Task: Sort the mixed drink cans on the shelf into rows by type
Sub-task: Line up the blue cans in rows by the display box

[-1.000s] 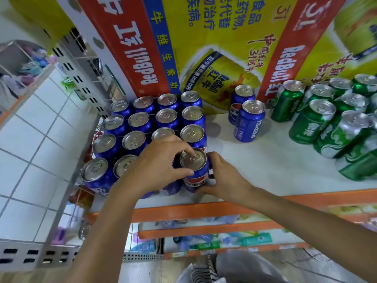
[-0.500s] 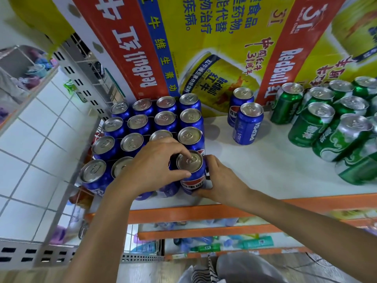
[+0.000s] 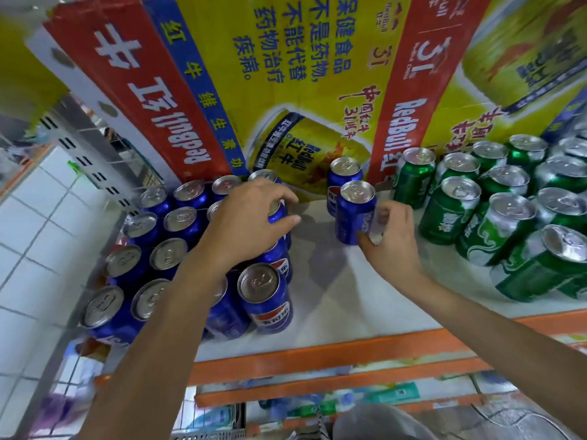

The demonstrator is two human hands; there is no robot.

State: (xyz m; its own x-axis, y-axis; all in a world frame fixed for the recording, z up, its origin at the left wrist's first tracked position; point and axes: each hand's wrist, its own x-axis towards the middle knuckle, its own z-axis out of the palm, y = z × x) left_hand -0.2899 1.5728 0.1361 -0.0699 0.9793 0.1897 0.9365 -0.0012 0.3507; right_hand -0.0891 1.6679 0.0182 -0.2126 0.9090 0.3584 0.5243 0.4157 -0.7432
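One view only, from the camera on my head. It faces forward and steeply down onto the shelf, near enough that my left hand and right hand sit mid-frame. The wide lens bends the edges.

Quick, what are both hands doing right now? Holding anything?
Left hand: fingers curled round the packed blue can.
Right hand: grips the loose blue can.
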